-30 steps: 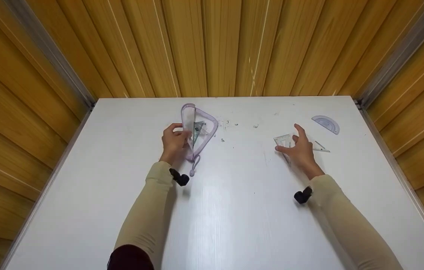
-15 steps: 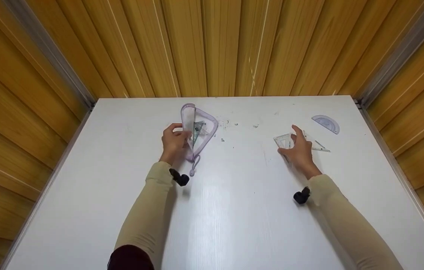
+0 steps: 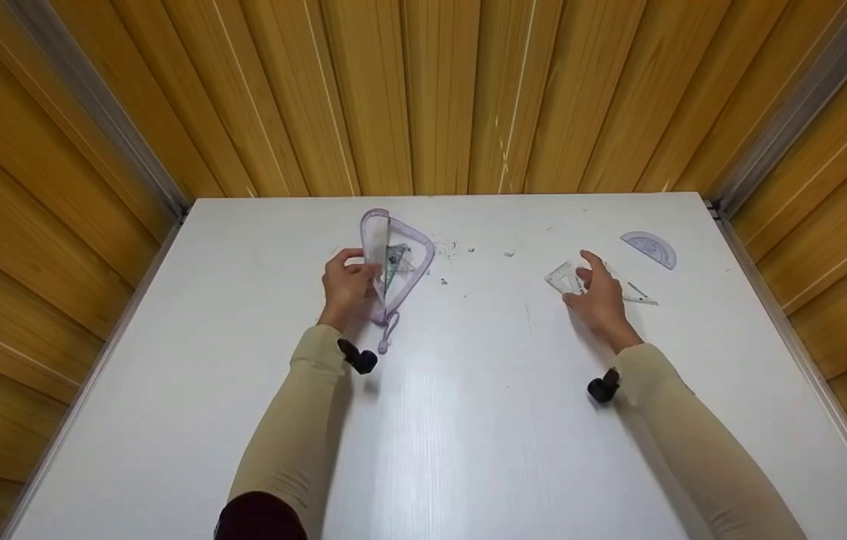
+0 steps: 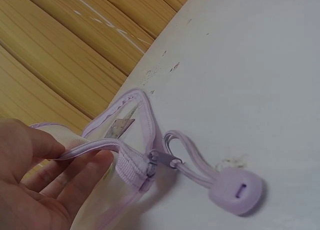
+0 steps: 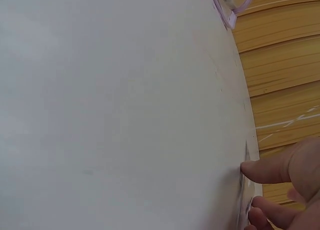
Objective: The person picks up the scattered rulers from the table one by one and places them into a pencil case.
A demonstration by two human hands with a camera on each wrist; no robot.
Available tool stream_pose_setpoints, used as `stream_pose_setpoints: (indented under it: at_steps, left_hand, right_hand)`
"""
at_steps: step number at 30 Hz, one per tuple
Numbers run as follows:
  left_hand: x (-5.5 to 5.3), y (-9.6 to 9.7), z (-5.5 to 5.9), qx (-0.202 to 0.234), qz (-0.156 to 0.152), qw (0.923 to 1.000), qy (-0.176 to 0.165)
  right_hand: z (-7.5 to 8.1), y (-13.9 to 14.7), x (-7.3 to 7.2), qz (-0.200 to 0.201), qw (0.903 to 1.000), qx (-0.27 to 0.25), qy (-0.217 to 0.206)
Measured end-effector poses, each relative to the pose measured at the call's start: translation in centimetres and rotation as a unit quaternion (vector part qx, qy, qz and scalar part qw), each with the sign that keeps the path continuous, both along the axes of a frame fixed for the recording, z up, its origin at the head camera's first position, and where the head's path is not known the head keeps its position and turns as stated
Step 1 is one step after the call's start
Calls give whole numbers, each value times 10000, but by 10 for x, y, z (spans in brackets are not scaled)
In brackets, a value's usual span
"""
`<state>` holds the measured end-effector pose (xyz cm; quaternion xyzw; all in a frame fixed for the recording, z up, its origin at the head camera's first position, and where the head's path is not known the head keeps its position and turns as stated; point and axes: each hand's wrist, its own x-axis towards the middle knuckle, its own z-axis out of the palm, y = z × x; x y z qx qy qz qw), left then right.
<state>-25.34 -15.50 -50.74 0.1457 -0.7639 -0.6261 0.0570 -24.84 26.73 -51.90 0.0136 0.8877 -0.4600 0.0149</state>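
Observation:
My left hand [image 3: 348, 281] pinches the edge of a clear pouch with lilac trim [image 3: 427, 259], holding its zipped opening apart. Inside the pouch lies a greenish triangular piece [image 3: 394, 262], partly covered. In the left wrist view, thumb and fingers grip the zipper edge, and a lilac pull tab [image 4: 236, 191] hangs on a cord loop. At the right, my right hand [image 3: 600, 304] pinches a clear set square [image 3: 562, 279] between thumb and fingers, low at the table. Another clear triangular ruler's pointed end [image 3: 641, 294] shows beyond that hand, the rest hidden.
A lilac protractor [image 3: 650, 249] lies at the back right of the white table [image 3: 453, 420]. Small dark marks [image 3: 444, 281] dot the surface right of the pouch. Wood-look panels [image 3: 438, 97] rise behind the table and at both sides.
My right thumb has drawn in toward the fingers, and the set square has turned slightly, its lower tip now out of sight. The left hand and pouch have stayed put.

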Motion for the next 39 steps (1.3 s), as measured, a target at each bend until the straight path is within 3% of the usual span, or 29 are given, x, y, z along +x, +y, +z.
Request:
stream_pose_setpoints:
  at_steps: [28, 39]
  left_hand:
    - [0, 0, -3, -24, -1, 10000, -94]
    - [-2, 0, -2, -86, 18, 9999, -59]
  right_hand:
    - [2, -3, -10, 186, 9996, 190, -125]
    - [4, -4, -11, 80, 9997, 244, -58]
